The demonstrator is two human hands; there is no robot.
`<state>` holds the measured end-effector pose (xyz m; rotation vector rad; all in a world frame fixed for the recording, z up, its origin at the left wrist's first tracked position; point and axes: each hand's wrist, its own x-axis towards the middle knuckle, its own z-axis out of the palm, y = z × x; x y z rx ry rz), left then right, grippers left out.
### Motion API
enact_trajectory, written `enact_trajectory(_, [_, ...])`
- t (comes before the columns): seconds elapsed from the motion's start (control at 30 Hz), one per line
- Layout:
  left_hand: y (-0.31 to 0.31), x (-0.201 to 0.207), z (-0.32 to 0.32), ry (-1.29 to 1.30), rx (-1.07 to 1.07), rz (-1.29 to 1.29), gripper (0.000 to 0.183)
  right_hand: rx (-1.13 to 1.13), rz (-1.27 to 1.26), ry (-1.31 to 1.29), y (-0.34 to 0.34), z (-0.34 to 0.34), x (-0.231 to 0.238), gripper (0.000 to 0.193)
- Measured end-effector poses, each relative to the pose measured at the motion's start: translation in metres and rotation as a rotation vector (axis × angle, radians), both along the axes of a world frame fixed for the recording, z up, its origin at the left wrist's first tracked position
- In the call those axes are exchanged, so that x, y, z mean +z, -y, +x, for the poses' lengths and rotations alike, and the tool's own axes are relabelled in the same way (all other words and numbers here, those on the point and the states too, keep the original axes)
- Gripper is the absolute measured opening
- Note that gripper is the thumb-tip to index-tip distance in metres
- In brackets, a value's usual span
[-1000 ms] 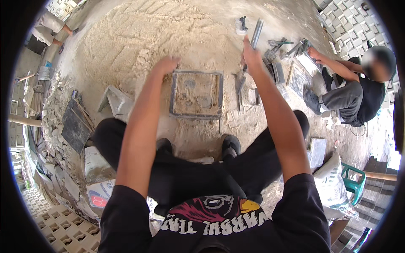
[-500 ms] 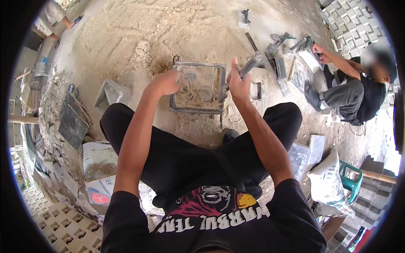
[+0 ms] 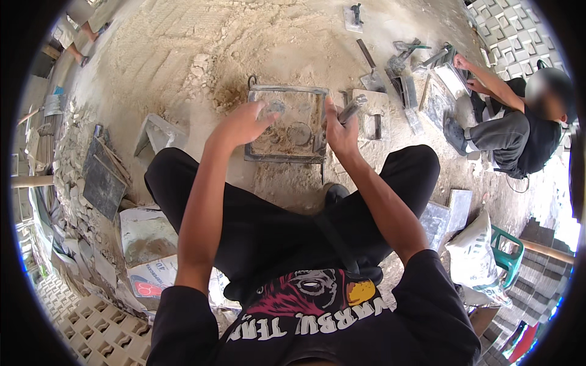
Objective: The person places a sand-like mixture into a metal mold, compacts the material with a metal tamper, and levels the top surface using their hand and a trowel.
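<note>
we have the square metal mould (image 3: 284, 159) in front of our knees, on the sandy ground, with a sandy layer inside it that shows round, dark-edged shapes. a small loop (image 3: 252, 80) stands at the mould's far left corner, and a thin rod (image 3: 323, 174) juts toward us from its near right corner.

our left hand (image 3: 239, 126) is over the mould's left side, fingers loosely spread and thumb apart, with nothing that we can see in its hold; we cannot tell whether the fingertips touch the sandy layer. our right hand (image 3: 343, 132), at the mould's right edge, is closed around a dark metal bar (image 3: 352, 110), which slants up and away from the mould; we cannot tell whether that hand also touches the rim.

just right of the mould we see a flat plate with a rectangular opening (image 3: 364, 129), and beyond it a trowel with a dark handle (image 3: 365, 53). a plastering float (image 3: 353, 19) lies farther off, past the mould's far right corner. loose sand (image 3: 165, 67) spreads behind the mould, an angular grey block (image 3: 160, 135) sits to its left, and well to its right a co-worker (image 3: 506, 131) sits with both hands at a pale rectangular panel (image 3: 450, 89).
</note>
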<state>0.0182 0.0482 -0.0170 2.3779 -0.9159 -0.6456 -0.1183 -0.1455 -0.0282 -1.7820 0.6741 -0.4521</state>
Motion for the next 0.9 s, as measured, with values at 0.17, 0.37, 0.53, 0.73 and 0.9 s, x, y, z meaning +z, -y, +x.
enact_trajectory(0.17, [0.008,0.009,-0.006,-0.187,-0.071,0.087,0.071,0.043,-0.041,0.073,0.010,-0.007,-0.016,0.051])
enact_trajectory(0.37, [0.001,0.011,-0.003,-0.113,-0.012,0.083,0.075,-0.003,-0.029,0.032,0.000,-0.018,-0.001,0.053])
enact_trajectory(0.53, [-0.001,0.000,0.002,-0.088,0.001,0.041,0.072,-0.036,0.072,0.113,-0.008,-0.017,0.003,0.052])
enact_trajectory(0.73, [0.009,-0.006,0.004,-0.075,-0.005,0.063,0.067,0.024,0.004,0.098,-0.008,-0.009,-0.011,0.055])
enact_trajectory(0.9, [0.004,-0.014,0.004,-0.014,-0.016,0.070,0.067,-0.017,-0.039,0.194,-0.005,-0.008,0.000,0.057])
